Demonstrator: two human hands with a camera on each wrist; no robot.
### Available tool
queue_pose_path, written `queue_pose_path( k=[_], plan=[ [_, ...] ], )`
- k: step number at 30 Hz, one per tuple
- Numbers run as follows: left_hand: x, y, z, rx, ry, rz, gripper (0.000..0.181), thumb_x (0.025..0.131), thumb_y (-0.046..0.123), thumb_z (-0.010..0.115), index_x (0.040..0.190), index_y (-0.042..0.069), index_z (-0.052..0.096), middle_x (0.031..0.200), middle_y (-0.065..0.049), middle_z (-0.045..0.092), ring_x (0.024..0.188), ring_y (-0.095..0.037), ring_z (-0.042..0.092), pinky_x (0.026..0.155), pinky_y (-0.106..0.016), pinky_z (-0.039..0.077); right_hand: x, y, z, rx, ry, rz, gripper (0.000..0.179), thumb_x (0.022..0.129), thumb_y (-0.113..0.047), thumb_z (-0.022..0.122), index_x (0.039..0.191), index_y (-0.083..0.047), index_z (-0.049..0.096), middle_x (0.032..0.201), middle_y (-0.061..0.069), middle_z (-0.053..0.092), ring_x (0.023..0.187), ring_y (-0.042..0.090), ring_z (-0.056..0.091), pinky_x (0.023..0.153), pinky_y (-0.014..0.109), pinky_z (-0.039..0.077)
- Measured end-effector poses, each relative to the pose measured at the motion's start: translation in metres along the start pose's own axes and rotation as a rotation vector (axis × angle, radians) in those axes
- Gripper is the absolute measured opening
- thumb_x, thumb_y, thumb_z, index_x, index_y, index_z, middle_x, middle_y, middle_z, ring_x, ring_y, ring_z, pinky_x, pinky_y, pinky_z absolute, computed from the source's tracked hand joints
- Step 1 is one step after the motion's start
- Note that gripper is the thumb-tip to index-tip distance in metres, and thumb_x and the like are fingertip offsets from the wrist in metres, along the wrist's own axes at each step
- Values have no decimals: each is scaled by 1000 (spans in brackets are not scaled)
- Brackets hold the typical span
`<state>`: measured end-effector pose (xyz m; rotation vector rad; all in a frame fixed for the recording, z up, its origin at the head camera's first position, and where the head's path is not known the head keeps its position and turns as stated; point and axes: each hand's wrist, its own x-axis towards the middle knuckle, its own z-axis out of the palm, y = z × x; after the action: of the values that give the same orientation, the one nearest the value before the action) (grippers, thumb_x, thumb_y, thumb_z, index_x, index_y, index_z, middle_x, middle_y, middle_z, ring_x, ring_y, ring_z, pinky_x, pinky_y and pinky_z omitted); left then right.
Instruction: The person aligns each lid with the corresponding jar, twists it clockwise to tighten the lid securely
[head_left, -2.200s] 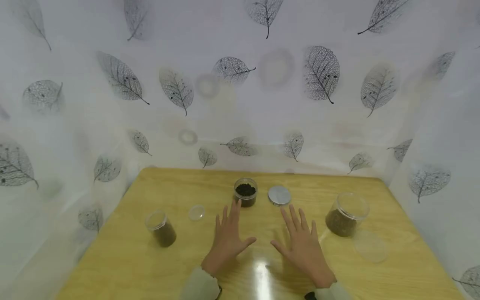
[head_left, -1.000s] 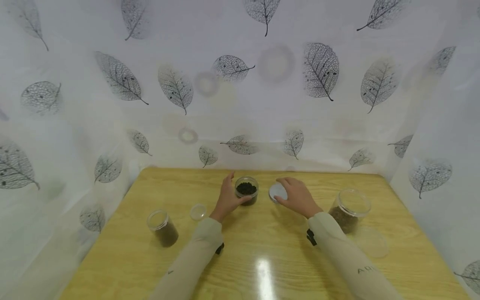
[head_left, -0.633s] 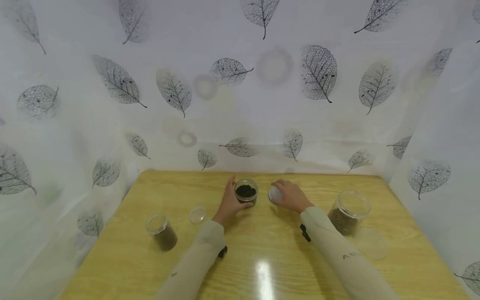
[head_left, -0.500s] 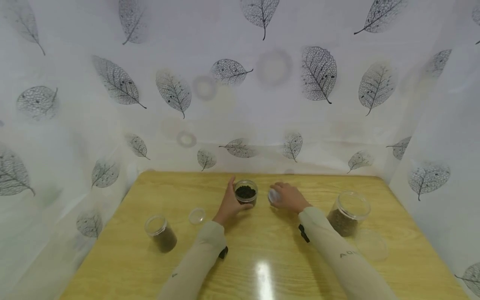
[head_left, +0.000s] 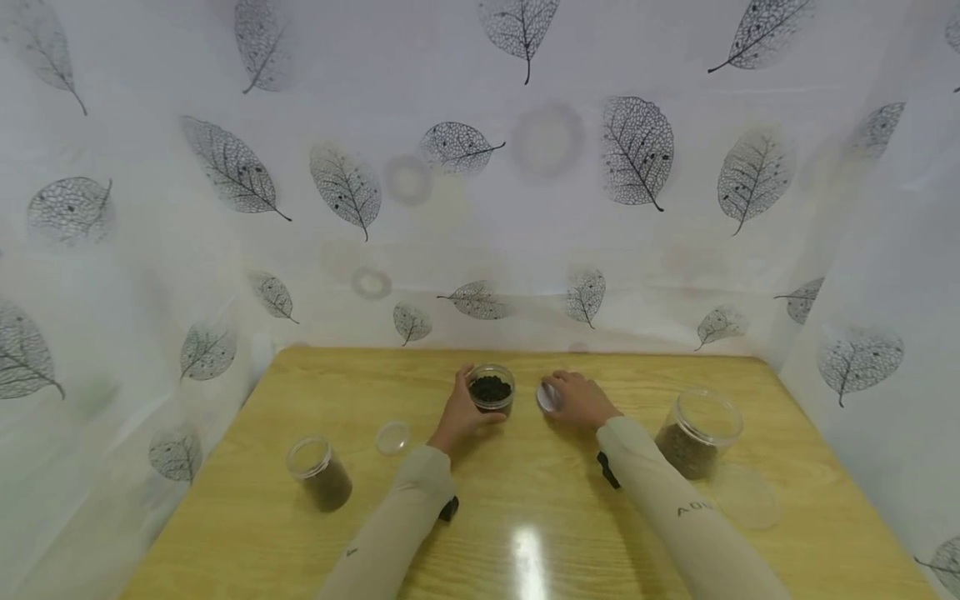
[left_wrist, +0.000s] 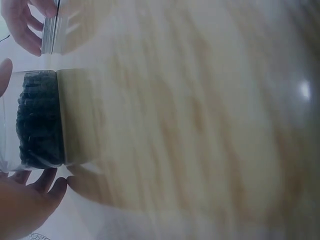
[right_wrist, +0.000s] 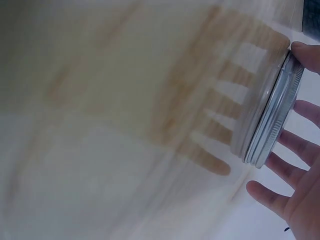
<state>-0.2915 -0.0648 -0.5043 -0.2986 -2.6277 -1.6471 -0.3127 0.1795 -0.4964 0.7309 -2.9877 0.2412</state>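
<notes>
Clear jar [left_wrist: 37, 120] is upright and open, partly full of black bits [head_left: 491, 388]; silver lid [right_wrist: 276, 111] with ribbed rim sits near its right side.

Opens broadly over the near part of the bench [head_left: 525, 475], between left sleeve [head_left: 405, 517] and right sleeve [head_left: 667, 492]. Tightens to a slim gap between dark-filled jar [head_left: 493, 401] and silver lid [head_left: 548, 397], with left hand [head_left: 459, 414] round the one and right hand [head_left: 585, 400] on the other. Blocked leftward by small clear lid [head_left: 392, 437] and tall jar [head_left: 327, 483]; rightward by wide jar [head_left: 693, 442] and large clear lid [head_left: 752, 500]. Closed off behind by curtain [head_left: 480, 242].
</notes>
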Motion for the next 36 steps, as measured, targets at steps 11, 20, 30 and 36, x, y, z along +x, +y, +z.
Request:
queue_pose_path(
  k=[11,20,30,36],
  plan=[
    [3,-2,1,-21,12,-25,99,63,20,87,139,3,27,144,-24,38,132,-40,39,109,-54,32,0,0,-2,31,-31,26,63,79,-37,72,133,-13,49,130,16,53,116,37,52,88,57,47],
    [3,0,3,15,27,-54,97,63,19,87,139,2,30,141,-23,42,130,-40,40,108,-53,33,0,-2,-4,41,-54,64,69,79,-40,71,137,-15,46,127,17,53,112,36,53,87,55,47],
    [1,1,4,15,35,-46,95,62,16,88,138,2,33,139,-22,44,130,-39,41,109,-52,32,-3,-4,-4,22,-45,80,70,77,-43,72,136,-14,48,123,17,55,108,36,54,84,54,48],
    [1,0,1,19,21,-33,95,62,18,88,138,3,34,138,-21,45,130,-39,42,108,-52,33,-7,-8,-8,35,-24,85,69,77,-43,73,135,-13,49,123,18,56,109,37,54,86,56,47]
  ],
)
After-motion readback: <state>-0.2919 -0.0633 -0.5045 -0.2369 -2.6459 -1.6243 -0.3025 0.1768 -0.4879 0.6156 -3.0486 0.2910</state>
